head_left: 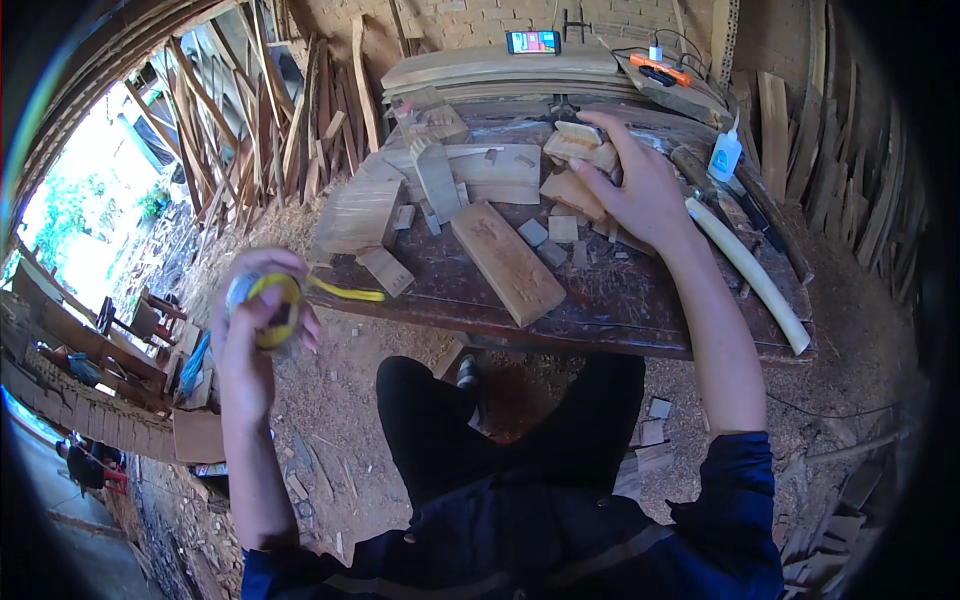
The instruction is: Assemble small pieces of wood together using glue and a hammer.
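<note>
Fingers of right hand (pixel 640 190) grip rough wooden block (pixel 580 145); left hand (pixel 255 330) clasps round tape measure (pixel 268 305).

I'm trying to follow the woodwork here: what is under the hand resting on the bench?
The right hand lies on a heap of small pale wood blocks on the dark workbench, fingers curled over the top ones. Whatever lies beneath the palm is covered.

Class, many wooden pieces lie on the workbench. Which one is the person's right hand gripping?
The pale wood block at the far side of the bench: the right hand has its fingers curled over it, while the long plank lies untouched.
</note>
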Available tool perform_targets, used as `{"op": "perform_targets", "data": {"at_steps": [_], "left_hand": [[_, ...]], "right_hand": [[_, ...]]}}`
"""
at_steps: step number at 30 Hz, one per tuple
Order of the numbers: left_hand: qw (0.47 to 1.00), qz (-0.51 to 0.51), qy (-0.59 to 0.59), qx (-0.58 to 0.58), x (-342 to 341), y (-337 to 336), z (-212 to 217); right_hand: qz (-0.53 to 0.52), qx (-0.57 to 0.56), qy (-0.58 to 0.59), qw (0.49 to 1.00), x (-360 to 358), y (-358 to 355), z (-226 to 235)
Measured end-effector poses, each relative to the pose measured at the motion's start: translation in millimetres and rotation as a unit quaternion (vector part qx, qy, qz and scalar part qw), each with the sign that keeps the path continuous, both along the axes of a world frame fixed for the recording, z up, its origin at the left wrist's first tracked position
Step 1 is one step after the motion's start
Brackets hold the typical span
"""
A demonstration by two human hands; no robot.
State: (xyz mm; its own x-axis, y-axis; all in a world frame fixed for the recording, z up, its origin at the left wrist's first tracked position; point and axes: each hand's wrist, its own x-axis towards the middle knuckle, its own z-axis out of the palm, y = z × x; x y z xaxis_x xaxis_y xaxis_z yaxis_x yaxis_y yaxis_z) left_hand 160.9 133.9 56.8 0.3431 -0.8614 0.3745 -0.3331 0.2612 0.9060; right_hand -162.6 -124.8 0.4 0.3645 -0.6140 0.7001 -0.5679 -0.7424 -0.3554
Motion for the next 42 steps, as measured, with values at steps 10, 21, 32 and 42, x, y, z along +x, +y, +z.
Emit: {"op": "perform_targets", "data": {"at_steps": [10, 21, 32, 42], "left_hand": [[0.981, 0.010, -0.192, -0.012, 84, -182, -4], [0.963, -0.139, -0.225, 0.054, 92, -299, -59], [0.961, -0.094, -0.259, -0.015, 97, -288, -61], [0.899, -0.079, -0.420, -0.096, 85, -245, -49]], "right_hand": [[0.031, -0.013, -0.026, 0.999, 18, 10, 4], [-0.034, 0.021, -0.028, 0.999, 11, -12, -9], [-0.045, 0.013, -0.019, 0.999, 17, -7, -8], [-0.023, 0.032, -0.052, 0.998, 18, 3, 0]]}}
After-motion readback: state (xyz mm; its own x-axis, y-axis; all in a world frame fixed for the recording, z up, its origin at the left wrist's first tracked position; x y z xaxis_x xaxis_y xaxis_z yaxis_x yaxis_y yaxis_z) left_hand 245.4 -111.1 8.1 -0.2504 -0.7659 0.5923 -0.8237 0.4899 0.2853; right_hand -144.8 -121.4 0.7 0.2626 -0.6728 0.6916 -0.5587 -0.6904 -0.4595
